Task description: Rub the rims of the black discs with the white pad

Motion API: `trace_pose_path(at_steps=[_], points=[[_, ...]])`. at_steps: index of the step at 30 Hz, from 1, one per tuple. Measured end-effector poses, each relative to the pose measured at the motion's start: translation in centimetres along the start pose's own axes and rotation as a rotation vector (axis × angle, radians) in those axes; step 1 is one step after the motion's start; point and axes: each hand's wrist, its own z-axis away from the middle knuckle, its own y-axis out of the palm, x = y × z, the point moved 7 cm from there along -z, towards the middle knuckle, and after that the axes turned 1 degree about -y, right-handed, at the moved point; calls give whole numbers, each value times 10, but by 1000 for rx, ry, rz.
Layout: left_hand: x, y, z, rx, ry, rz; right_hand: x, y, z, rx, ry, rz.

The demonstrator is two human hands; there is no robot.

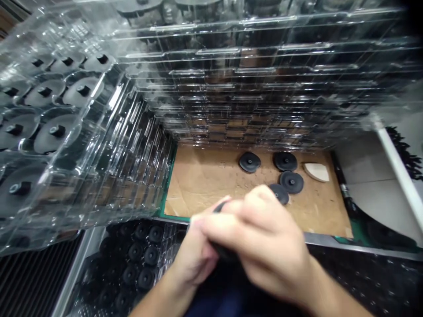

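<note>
My left hand [198, 251] and my right hand [264, 237] are pressed together at the lower middle of the view. Between them is a black part [220, 206], mostly covered by the fingers. Only its dark edge shows, so its full shape is hidden. The right hand is closed over the top, slightly smeared by motion, while the left grips from the side. Just beyond the right hand, black discs with small centre stems, such as one black disc [250, 162], lie on a cardboard sheet [198, 176].
Tall stacks of clear plastic trays [224, 79] wall off the back, with another tray stack [79, 132] at left holding grey stemmed discs. A pale wedge-shaped piece [316, 171] rests on the cardboard's right. Below left, a lower tray [135, 264] carries several black discs.
</note>
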Motion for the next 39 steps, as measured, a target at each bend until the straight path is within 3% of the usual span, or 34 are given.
trace_pose_path(at_steps=[5,9,12,16,17,19,21,24,28,30,33,36,39], points=[[-1,-14,0,-79,14,201,-79,25,43,66,511,5],[-2,-22,0,-77,11,267,-96,62,84,147,524,-39],[-4,-21,0,-68,12,260,-90,62,84,147,532,-32],[-3,-14,1,-76,19,216,-57,22,41,-38,530,-47],[-3,-12,2,-66,14,205,-41,11,30,-126,463,-49],[-1,-11,2,-48,-3,176,-8,8,11,-96,253,-40],[0,-15,3,-66,-10,147,11,16,6,31,162,-69],[-3,-17,3,-89,28,129,9,31,8,199,252,-120],[0,-4,3,38,-14,103,9,16,2,-20,171,10],[-2,-4,3,67,1,121,14,15,5,17,115,-61],[-5,-12,3,72,25,145,12,15,19,153,172,-84],[-6,-12,4,93,11,185,10,2,24,103,204,148],[-7,-1,6,186,-24,221,17,-1,11,57,17,178]])
